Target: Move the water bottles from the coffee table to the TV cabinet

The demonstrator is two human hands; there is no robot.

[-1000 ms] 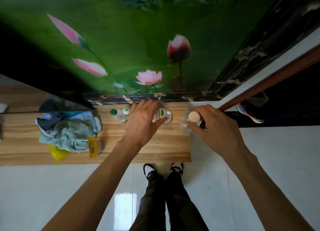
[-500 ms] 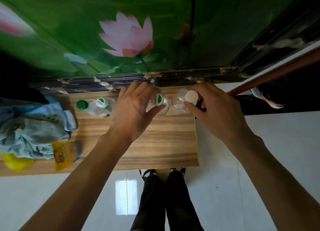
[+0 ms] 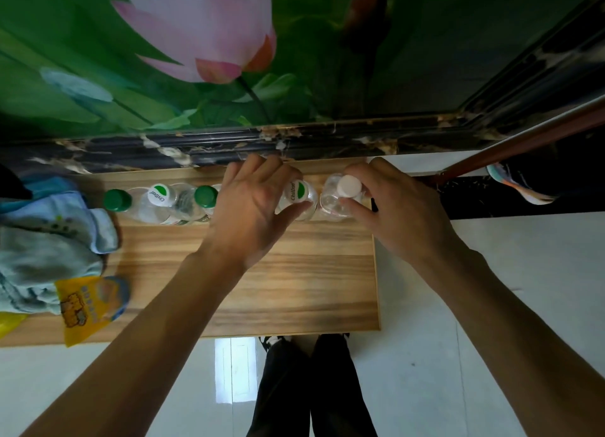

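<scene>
Placing step: left hand (image 3: 252,217) is gripping a green-label bottle (image 3: 298,198), right hand (image 3: 397,214) pinching a white-capped bottle (image 3: 342,194), both standing on the cabinet (image 3: 294,273) beside three others (image 3: 160,201). Next, probably: letting go without tipping neighbours.

Head view, looking down on the wooden tabletop (image 3: 288,282). Five clear plastic bottles stand in a row along its back edge, just below the lotus mural (image 3: 203,37). Left hand (image 3: 252,214) wraps the white-and-green capped bottle (image 3: 296,192); thumb in front, fingers behind. Right hand (image 3: 396,214) grips the white-capped bottle (image 3: 348,187), the last one at the right end, touching its neighbour. Left of the left hand: green-capped bottle (image 3: 205,197), white-and-green capped bottle (image 3: 159,195), green-capped bottle (image 3: 117,200). Bundled blue cloth (image 3: 49,240) and yellow packet (image 3: 85,305) at the tabletop's left end.
</scene>
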